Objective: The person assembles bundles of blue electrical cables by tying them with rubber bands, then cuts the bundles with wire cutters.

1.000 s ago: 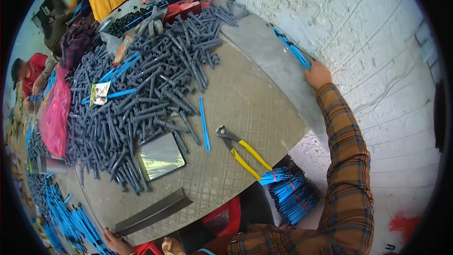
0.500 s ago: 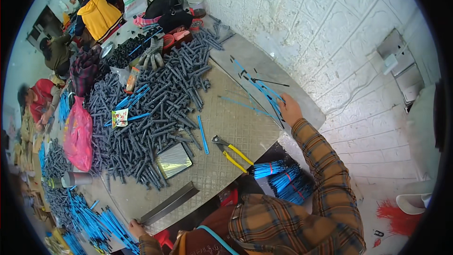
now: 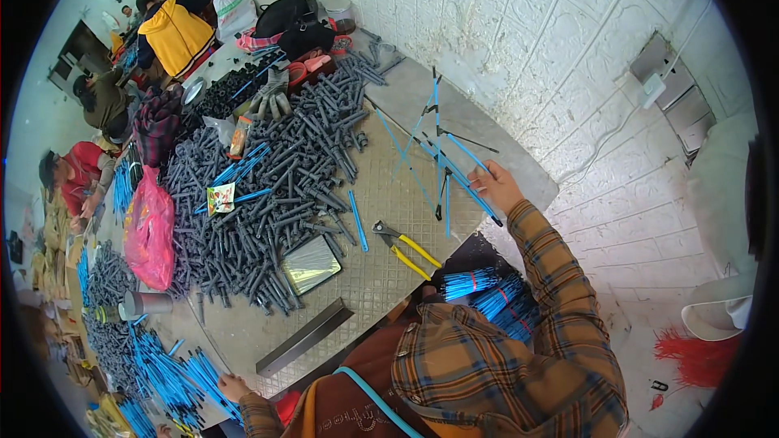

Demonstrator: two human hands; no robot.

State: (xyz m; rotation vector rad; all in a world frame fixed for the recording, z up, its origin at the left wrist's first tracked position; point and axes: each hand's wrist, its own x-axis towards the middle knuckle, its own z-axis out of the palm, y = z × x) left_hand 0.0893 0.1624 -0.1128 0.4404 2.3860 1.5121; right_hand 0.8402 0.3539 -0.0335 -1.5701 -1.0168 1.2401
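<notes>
My right hand [image 3: 498, 187] is over the right end of the table, its fingertips closed at the lower end of a blue rod [image 3: 466, 151]. Beside it several more blue rods with black end pieces [image 3: 439, 164] cross at different angles, some of them smeared. My left hand [image 3: 234, 388] is low at the table's near edge, close to a heap of blue rods [image 3: 152, 369]. Its fingers look pinched together; what they hold, if anything, I cannot make out. Between the hands lie yellow-handled end-cutting pliers [image 3: 406, 249] and a lone blue rod [image 3: 358, 221].
Dark grey ribbed plastic pieces [image 3: 264, 211] form a large pile. A metal angle bar [image 3: 304, 337], a clear-topped tray [image 3: 312, 264] and a pink bag [image 3: 149, 231] are about it. Bundled blue rods [image 3: 499, 300] sit below the edge. People work at the far left; a wall bounds the right.
The blue rods near my right hand have spread apart into crossing angles. The fingers of that hand have loosened somewhat. My left hand stays by the near edge; the whole view has shifted slightly.
</notes>
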